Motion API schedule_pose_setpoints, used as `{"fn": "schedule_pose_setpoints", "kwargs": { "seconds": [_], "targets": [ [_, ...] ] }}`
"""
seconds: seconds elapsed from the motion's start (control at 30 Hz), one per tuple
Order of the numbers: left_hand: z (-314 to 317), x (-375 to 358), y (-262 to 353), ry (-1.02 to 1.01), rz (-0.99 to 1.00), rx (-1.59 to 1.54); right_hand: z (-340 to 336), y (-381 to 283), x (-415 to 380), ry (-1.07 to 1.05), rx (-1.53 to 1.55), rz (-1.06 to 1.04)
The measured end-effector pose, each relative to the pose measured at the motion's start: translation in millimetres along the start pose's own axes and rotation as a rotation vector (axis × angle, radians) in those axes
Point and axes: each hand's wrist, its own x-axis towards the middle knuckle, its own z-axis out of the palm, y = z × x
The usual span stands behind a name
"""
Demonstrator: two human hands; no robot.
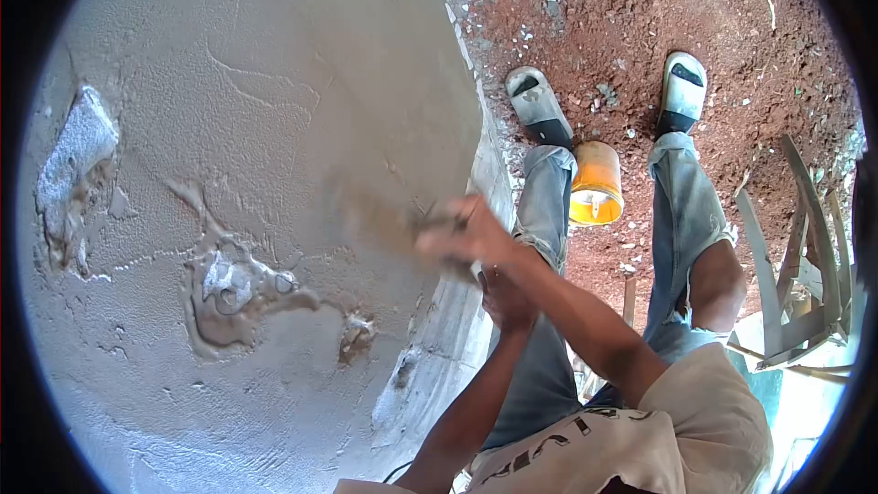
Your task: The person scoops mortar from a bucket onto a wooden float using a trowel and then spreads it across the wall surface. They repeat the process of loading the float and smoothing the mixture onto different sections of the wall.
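Note:
My right hand [468, 236] is closed around the handle of a trowel [389, 224], which is smeared by motion over the wet grey plaster [274, 146]. Just below it, my left hand [508, 300] is closed near the edge of the plastered surface; its fingers are partly hidden and what they hold cannot be made out. Rough raised ridges and a pale lump [227, 282] mark the lower part of the plaster. Another pale rough patch [80, 142] shows at the far left.
A yellow bucket [596, 185] stands between my sandalled feet on reddish, debris-strewn soil [604, 18]. A bare concrete edge [448, 334] borders the plaster. Broken wooden pieces [805, 247] lie at the right.

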Motion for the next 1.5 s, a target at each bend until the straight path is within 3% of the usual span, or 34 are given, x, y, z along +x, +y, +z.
{"fn": "schedule_pose_setpoints", "kwargs": {
  "seconds": [0.03,0.17,0.27,0.33,0.43,0.47,0.57,0.67,0.7,0.77,0.8,0.83,0.9,1.03,1.13,1.3,1.4,1.5],
  "targets": [
    [-6.5,4.8,4.2,-0.043,-0.021,-0.024,-23.5,23.3,17.3,0.136,0.111,0.114],
    [-0.1,15.5,1.2,-0.096,-0.094,-0.032,-118.6,46.1,119.5,0.507,0.080,0.208],
    [15.6,14.7,-8.0,-0.086,-0.086,-0.005,-101.9,66.5,156.1,0.597,0.052,0.216],
    [26.6,8.1,-15.6,-0.097,-0.054,0.014,-58.8,64.3,121.0,0.431,0.032,-0.027],
    [55.1,-12.6,-51.3,-0.126,0.020,-0.055,18.6,11.6,60.2,0.330,-0.110,-0.274],
    [67.5,-18.7,-64.0,-0.129,0.044,-0.082,34.9,-15.7,50.6,0.283,-0.166,-0.246],
    [91.0,-25.1,-73.7,-0.164,0.049,-0.145,50.6,-54.4,98.6,0.571,-0.434,-0.254],
    [67.3,-12.0,-50.5,-0.205,0.004,-0.180,-3.5,-64.9,167.3,0.794,-0.606,-0.097],
    [55.1,-7.0,-44.1,-0.213,-0.010,-0.177,-24.6,-46.8,185.3,0.883,-0.666,-0.068],
    [32.4,-2.6,-39.8,-0.138,0.127,-0.054,-81.1,26.1,215.4,0.863,-0.498,0.090],
    [31.7,2.9,-37.2,-0.126,0.096,-0.045,-94.8,50.8,208.9,0.887,-0.395,0.234],
    [29.7,6.4,-35.8,-0.119,0.068,-0.030,-102.5,63.5,197.4,0.912,-0.285,0.382],
    [22.2,11.7,-31.2,-0.122,0.026,0.005,-123.5,162.6,168.8,0.939,-0.306,0.411],
    [11.2,10.4,-27.6,-0.158,-0.012,0.057,-122.7,270.5,90.5,1.008,0.046,0.873],
    [8.5,20.0,-22.1,-0.088,-0.020,0.040,-124.2,240.8,105.6,0.920,0.407,0.752],
    [4.8,20.6,-18.4,0.006,-0.089,-0.036,-132.7,53.4,229.2,0.675,0.249,0.358],
    [8.2,15.9,-20.7,0.028,-0.087,-0.069,-77.7,-77.3,250.7,0.502,0.060,0.097],
    [20.3,7.6,-31.6,0.079,-0.030,-0.065,13.8,-170.7,216.9,0.384,-0.171,-0.153]
  ]
}}
